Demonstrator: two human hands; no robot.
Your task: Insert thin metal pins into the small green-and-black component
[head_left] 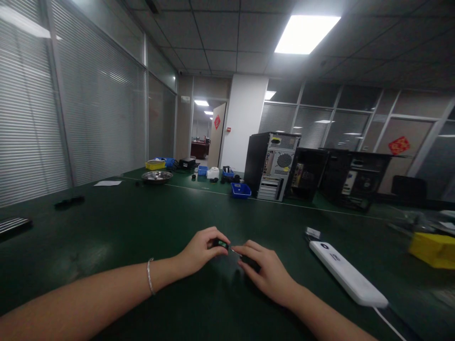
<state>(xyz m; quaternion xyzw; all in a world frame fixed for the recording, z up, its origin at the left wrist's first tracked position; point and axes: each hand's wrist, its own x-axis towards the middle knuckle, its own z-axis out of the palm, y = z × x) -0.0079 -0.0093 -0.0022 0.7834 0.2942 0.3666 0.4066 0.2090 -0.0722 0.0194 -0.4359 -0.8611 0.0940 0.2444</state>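
My left hand (201, 248) pinches a small black part with a green face (222, 244) between thumb and fingers, just above the dark green table (149, 232). My right hand (268, 270) is closed around the dark handle of a screwdriver (250, 262). The thin metal shaft points left, with its tip at or very near the small part; whether they touch I cannot tell. A bracelet (150, 277) circles the left wrist. The palm and lower fingers of the right hand hide most of the handle.
To the right lie a white power bank (348, 272) with a cable and a yellow box (433, 250). Computer cases (272, 166) stand at the back right, beside a blue tray (241, 190). A metal bowl (157, 177) sits at the back left.
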